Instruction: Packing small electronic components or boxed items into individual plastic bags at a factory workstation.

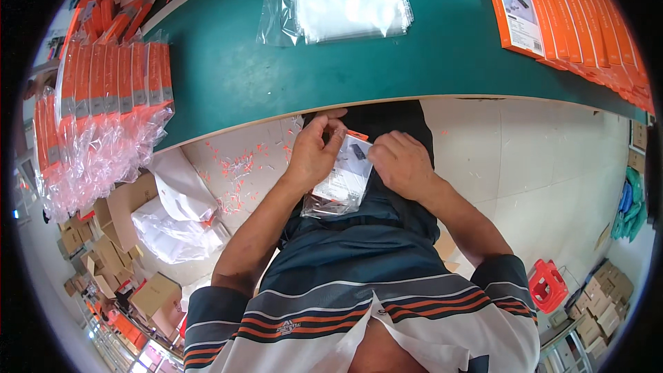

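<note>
A flat white-and-orange box (349,169) in a clear plastic bag (331,207) rests over my lap, just below the table edge. Its printed face, with a dark device pictured on it, is turned up. The bag's loose end hangs past the box on the side nearer my body. My left hand (316,152) is closed on the box's left edge, thumb on the front. Curled at the right edge, my right hand (404,164) pinches the bagged box near its upper corner; its fingertips are partly hidden.
A stack of clear bags (349,0) lies on the green table (228,69). Bagged orange boxes (114,79) stand in rows at left, unbagged orange boxes (573,24) at right. Orange and white scraps (238,166) litter the floor. A red stool (548,285) stands at lower right.
</note>
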A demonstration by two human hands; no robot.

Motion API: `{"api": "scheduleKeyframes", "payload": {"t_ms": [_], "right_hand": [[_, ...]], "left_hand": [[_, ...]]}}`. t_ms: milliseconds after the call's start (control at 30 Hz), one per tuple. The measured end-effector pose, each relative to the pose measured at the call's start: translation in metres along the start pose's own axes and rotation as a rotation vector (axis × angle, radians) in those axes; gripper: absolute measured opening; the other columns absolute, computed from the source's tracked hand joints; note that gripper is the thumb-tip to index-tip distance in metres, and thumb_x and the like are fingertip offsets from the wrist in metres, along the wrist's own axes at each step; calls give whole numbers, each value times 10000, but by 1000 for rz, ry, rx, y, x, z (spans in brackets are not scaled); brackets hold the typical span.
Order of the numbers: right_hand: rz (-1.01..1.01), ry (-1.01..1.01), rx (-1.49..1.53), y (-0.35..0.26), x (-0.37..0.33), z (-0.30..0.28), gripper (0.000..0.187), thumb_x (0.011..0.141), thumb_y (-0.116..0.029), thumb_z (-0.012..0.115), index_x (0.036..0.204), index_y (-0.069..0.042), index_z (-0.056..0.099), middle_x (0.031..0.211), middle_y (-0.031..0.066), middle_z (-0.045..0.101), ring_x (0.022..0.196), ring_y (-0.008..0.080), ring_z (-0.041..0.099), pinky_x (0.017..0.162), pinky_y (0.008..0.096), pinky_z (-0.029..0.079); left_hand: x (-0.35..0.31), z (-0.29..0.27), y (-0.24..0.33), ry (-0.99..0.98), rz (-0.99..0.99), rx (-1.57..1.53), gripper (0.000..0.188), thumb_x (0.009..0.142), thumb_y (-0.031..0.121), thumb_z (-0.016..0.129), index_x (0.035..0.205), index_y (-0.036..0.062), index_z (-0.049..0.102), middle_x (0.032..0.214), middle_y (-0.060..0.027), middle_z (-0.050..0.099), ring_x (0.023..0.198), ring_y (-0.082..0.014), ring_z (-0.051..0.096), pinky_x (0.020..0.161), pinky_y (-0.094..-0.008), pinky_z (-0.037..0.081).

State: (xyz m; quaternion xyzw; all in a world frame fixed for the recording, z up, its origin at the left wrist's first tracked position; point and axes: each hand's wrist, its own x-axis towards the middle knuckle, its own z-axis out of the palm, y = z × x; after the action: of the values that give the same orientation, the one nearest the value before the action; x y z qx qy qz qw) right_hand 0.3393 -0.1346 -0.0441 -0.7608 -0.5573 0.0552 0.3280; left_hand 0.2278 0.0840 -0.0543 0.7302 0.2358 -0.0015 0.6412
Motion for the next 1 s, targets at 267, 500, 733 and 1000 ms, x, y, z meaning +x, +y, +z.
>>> {"api": "scheduleKeyframes", "payload": {"t_ms": [267,500,733,1000], "right_hand": [[261,57,140,7,5,15,105,995,-96,740,1064,-47,678,985,101,673,894,348,699,774,443,579],[245,76,217,8,9,12,108,1032,-144,737,1034,-48,687,943,116,680,888,354,720,772,451,584],[446,-86,462,19,32,-4,83,1052,-131,726,1049,-48,718,970,126,702,815,317,699,748,428,569],[368,-141,430,25,41,-1,160,1065,-205,720,1077,-46,725,1019,150,739,834,279,703,757,420,556]], "left_hand": [[3,7,-5,14,169,80,372,1051,-54,664,1417,11,653,1058,-55,686,926,-126,648,848,-288,546],[0,9,-1,-11,51,-27,392,1020,-84,633,1398,18,657,1102,-68,654,916,-122,607,837,-267,522],[3,12,21,-136,79,79,474,1029,-63,631,1490,6,544,1244,-105,634,1138,-178,634,1003,-315,521],[4,14,25,-192,215,218,686,963,11,673,1575,-37,367,1459,-281,537,1387,-416,585,1165,-453,487]]}}
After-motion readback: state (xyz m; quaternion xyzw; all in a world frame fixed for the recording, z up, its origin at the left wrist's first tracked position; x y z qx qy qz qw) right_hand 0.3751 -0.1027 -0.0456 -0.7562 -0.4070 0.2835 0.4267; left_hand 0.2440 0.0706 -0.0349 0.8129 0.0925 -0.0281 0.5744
